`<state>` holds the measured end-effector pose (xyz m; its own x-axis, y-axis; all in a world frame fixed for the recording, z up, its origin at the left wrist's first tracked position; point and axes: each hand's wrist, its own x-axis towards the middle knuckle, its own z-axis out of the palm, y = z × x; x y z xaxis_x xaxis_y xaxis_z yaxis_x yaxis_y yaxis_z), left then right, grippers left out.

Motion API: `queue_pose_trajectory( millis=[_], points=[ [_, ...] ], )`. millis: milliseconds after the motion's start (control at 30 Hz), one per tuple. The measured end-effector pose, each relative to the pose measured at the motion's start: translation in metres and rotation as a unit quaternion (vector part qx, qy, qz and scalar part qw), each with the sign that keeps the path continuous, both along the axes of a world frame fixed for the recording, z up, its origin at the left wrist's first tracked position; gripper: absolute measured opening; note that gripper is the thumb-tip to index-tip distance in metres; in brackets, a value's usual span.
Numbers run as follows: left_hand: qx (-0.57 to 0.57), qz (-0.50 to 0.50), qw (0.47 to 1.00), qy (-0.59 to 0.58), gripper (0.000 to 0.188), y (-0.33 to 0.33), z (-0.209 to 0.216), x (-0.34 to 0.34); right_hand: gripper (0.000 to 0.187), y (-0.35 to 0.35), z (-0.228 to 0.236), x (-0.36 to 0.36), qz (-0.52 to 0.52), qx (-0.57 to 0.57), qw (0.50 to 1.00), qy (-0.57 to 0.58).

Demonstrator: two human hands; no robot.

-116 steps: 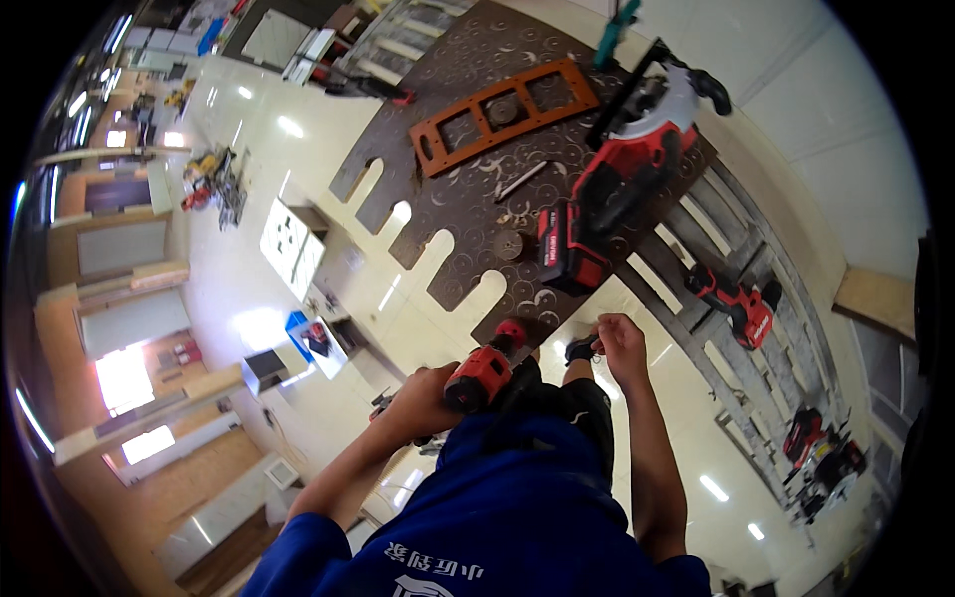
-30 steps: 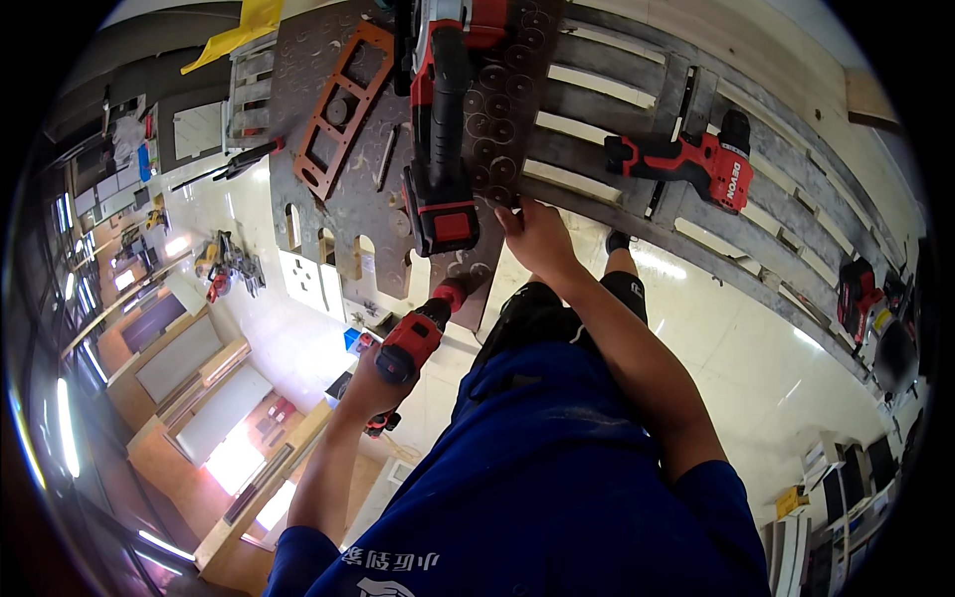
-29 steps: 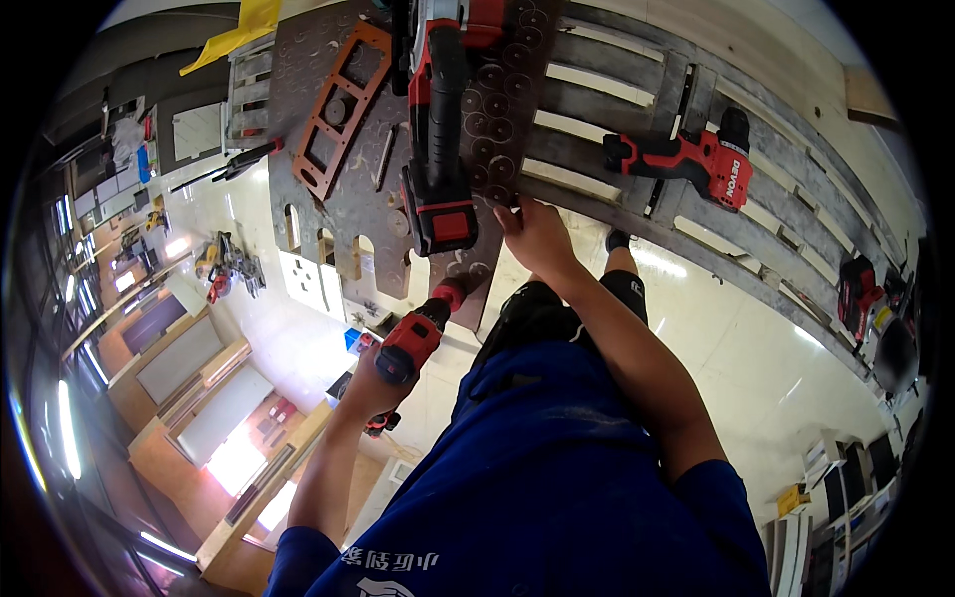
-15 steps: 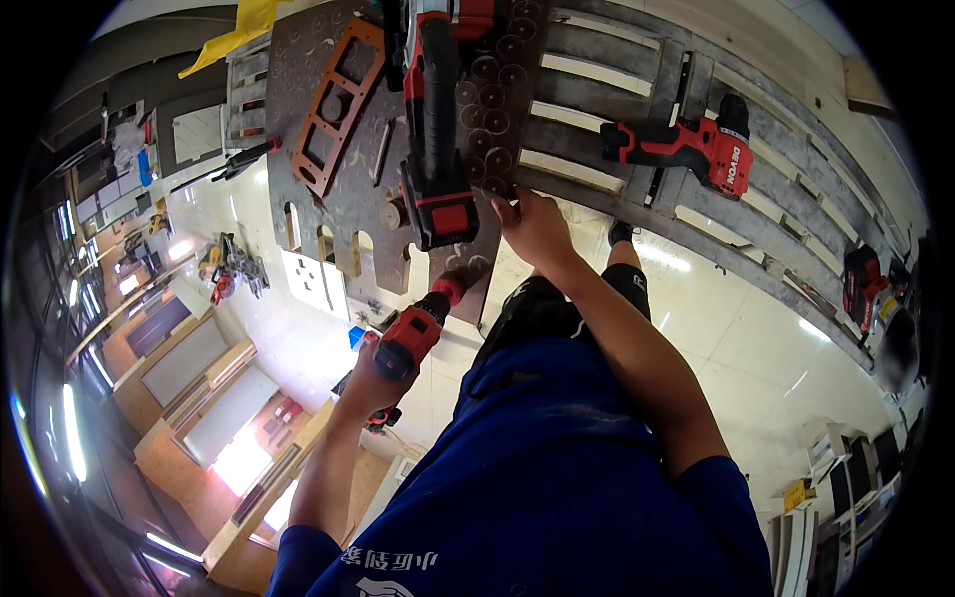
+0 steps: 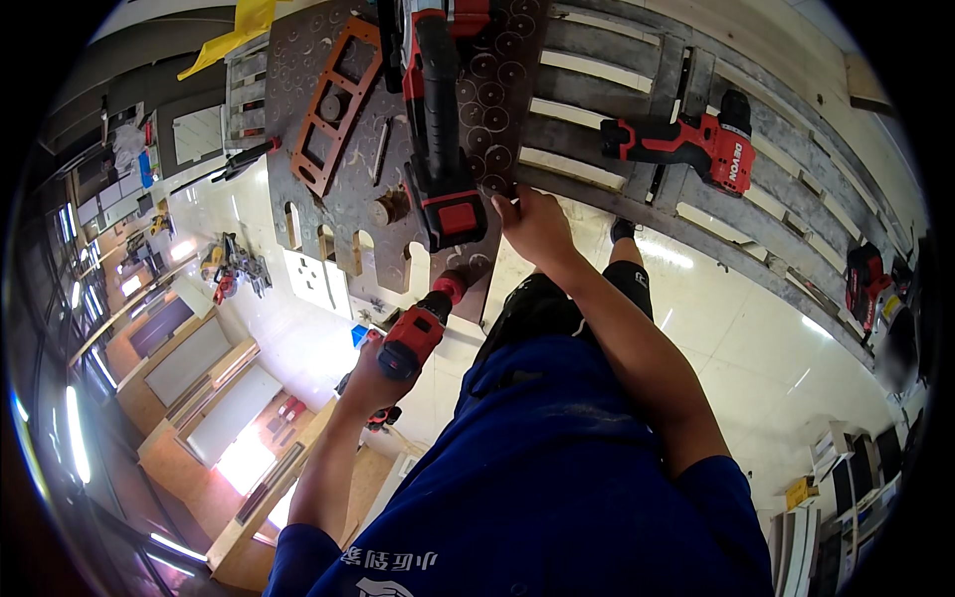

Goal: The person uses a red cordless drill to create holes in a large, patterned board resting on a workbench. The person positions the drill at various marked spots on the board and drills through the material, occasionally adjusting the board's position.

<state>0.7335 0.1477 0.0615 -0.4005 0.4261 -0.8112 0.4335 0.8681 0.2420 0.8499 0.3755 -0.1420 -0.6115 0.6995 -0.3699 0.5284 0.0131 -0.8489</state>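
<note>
My left hand (image 5: 371, 383) is wrapped around a red and black cordless drill (image 5: 413, 340). A red hole saw (image 5: 450, 287) on its front meets the near edge of a dark brown board (image 5: 477, 239), beside an open-ended slot. My right hand (image 5: 539, 234) has its fingers curled at the board's right edge, gripping it. Between the hands, a bigger red and black power tool (image 5: 438, 119) with a battery extends over the board. Left of it are a round wood plug (image 5: 391, 207), a slim rod (image 5: 381, 149) and an orange-brown template (image 5: 310, 154) with rectangular openings.
Circular cut marks cover the board. On the right, a grey slatted pallet (image 5: 617, 95) carries another red drill (image 5: 721, 149) and a further red tool (image 5: 865, 289). Yellow material (image 5: 234, 38) hangs at the upper left. More tools (image 5: 234, 269) lie on the floor to the left.
The battery end of the bigger power tool has shifted slightly right, showing more of the wood plug. Both hands and the held drill stay nearly in place.
</note>
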Motion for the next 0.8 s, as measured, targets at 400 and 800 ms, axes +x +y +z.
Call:
queue_pose_trajectory(
  millis=[400,800],
  points=[
    [-0.013,-0.043,0.998,0.034,0.026,0.008,0.007,0.0,0.029,0.006,0.008,0.001,0.006,-0.048,0.999,0.018],
    [0.086,0.051,0.995,0.019,0.021,-0.024,0.002,-0.006,0.035,0.086,0.075,-0.031,-0.105,-0.231,0.944,0.209]
  ],
)
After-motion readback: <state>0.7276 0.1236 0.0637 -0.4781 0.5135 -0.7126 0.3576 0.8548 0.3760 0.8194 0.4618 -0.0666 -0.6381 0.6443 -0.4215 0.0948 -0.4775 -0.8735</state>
